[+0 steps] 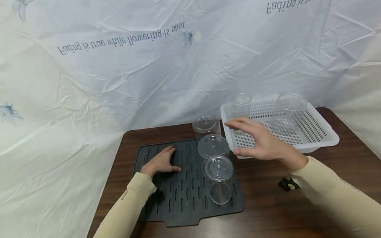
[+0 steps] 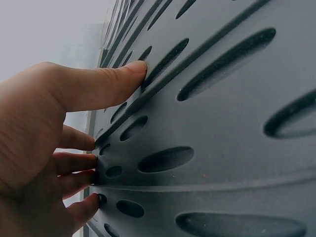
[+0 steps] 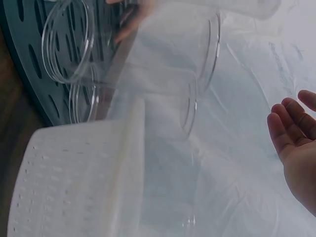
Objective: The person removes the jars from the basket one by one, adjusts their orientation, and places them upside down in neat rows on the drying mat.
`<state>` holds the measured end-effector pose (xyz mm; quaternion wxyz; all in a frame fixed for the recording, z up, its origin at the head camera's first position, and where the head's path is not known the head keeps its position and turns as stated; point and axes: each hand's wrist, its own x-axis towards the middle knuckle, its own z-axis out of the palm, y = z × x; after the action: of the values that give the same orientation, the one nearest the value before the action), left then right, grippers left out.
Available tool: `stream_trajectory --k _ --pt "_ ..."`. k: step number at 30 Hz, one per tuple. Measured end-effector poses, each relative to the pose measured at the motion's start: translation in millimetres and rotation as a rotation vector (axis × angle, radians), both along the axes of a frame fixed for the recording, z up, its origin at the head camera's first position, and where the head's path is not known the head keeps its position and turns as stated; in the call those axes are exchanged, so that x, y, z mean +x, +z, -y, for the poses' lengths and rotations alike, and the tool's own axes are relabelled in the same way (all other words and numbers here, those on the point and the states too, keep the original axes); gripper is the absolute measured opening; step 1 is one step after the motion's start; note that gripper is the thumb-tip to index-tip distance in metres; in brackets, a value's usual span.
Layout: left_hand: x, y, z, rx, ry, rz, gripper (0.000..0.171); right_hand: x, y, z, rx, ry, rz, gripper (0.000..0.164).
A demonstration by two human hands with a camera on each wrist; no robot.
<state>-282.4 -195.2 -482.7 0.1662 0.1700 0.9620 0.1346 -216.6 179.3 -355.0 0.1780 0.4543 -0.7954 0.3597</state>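
My left hand (image 1: 160, 162) rests on the dark mat (image 1: 186, 183), its fingers spread. My right hand (image 1: 261, 140) is also spread, near the white basket (image 1: 328, 138). Clear glasses (image 1: 219, 171) stand along the mat's right side. Under it is a brown table (image 1: 270, 218); behind, a wrinkled pale sheet (image 1: 138, 70).

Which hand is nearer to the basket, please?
The right hand: it hovers by the left end of the basket, while the left hand rests on the mat, across the glasses.
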Motion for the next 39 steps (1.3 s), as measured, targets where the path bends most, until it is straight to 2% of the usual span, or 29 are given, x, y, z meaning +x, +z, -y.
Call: stream_trajectory --k 5,14,19,26,30,39 --pt "0.4 -0.6 0.5 -0.003 0.000 0.002 0.097 -5.7 6.8 -4.9 -0.025 -0.028 -0.009 0.069" --pt "0.1 -0.6 0.9 0.001 -0.008 0.001 0.096 -16.3 18.4 -20.0 -0.037 -0.161 0.060 0.070" --pt "-1.6 -1.3 1.3 -0.009 -0.009 -0.001 0.098 -24.8 23.1 -29.0 -0.058 -0.220 0.057 0.076" --pt "-3.0 -3.8 2.2 -0.002 -0.036 -0.023 0.098 -39.1 21.8 -42.7 -0.096 -0.327 0.051 0.091" --pt "-2.8 -3.8 2.2 0.008 -0.038 -0.028 0.098 -47.3 18.3 -53.1 -0.112 -0.398 0.079 0.090" --pt "-1.6 -3.8 2.5 0.000 -0.033 -0.024 0.098 -59.6 13.0 -72.9 -0.214 -0.498 0.106 0.084"
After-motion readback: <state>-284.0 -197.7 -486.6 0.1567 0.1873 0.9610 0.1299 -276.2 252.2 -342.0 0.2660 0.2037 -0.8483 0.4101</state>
